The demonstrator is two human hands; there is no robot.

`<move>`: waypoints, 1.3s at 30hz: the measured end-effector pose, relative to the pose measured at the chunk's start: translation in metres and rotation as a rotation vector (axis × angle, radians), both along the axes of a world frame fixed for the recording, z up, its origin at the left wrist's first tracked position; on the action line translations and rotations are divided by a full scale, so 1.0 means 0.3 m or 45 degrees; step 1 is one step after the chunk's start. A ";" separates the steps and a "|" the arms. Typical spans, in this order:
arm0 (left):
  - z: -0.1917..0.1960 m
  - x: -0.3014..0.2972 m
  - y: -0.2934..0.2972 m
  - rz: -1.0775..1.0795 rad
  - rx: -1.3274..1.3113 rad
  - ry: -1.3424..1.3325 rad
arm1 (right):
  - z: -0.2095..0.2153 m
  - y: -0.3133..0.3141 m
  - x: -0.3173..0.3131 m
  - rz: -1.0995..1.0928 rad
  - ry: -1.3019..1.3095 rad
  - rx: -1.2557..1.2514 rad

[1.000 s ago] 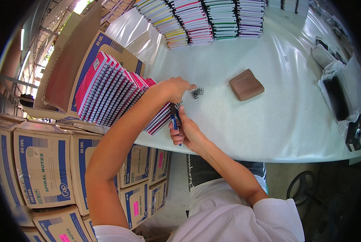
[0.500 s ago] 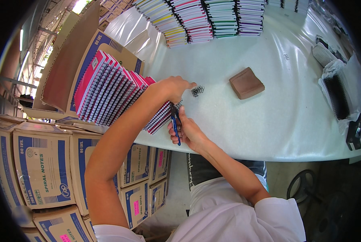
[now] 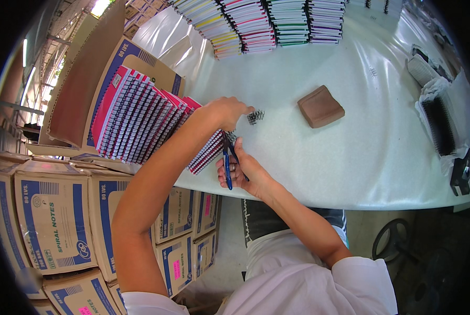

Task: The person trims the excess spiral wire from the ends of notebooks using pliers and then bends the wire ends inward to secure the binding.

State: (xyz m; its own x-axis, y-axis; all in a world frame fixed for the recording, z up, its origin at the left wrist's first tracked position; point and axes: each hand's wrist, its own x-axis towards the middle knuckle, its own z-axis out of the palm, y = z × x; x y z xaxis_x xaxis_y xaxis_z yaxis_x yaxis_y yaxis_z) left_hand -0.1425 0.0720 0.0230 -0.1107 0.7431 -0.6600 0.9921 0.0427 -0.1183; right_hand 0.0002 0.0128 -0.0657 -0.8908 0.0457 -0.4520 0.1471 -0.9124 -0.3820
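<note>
My right hand [image 3: 243,169] grips blue-handled pliers [image 3: 227,167], their handles spread apart and jaws up at the near end of the notebooks. A row of red-covered spiral notebooks [image 3: 135,118] leans at the table's left edge, white page edges and dark wire bindings facing me. My left hand [image 3: 228,111] curls over the right end of this row, just above the pliers. Its fingertips are mostly hidden, so what they pinch does not show. Beside its bent index finger lies a small heap of black coiled wire pieces [image 3: 255,116]. My left forearm covers part of the row.
A brown block [image 3: 321,106] sits mid-table. Tall stacks of spiral notebooks [image 3: 293,23] stand at the far edge. Black wire coils in white wrapping [image 3: 439,123] lie at the right. An open carton [image 3: 82,79] stands behind the red notebooks; closed cartons [image 3: 54,215] are piled at lower left.
The pliers' handles have spread apart in my right hand. My left hand has stayed nearly in place, and the view has shifted slightly.
</note>
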 end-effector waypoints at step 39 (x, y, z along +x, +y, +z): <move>0.008 0.037 -0.044 -0.069 0.177 -0.031 | -0.005 -0.005 0.024 0.033 -0.132 -0.224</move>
State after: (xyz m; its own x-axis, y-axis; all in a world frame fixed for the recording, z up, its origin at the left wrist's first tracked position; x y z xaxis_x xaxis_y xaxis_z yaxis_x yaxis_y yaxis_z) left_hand -0.1314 0.0587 0.0253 -0.0532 0.8318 -0.5525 0.9958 0.0031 -0.0912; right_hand 0.0072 0.0114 -0.0672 -0.8388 -0.0646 -0.5406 0.2019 -0.9590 -0.1987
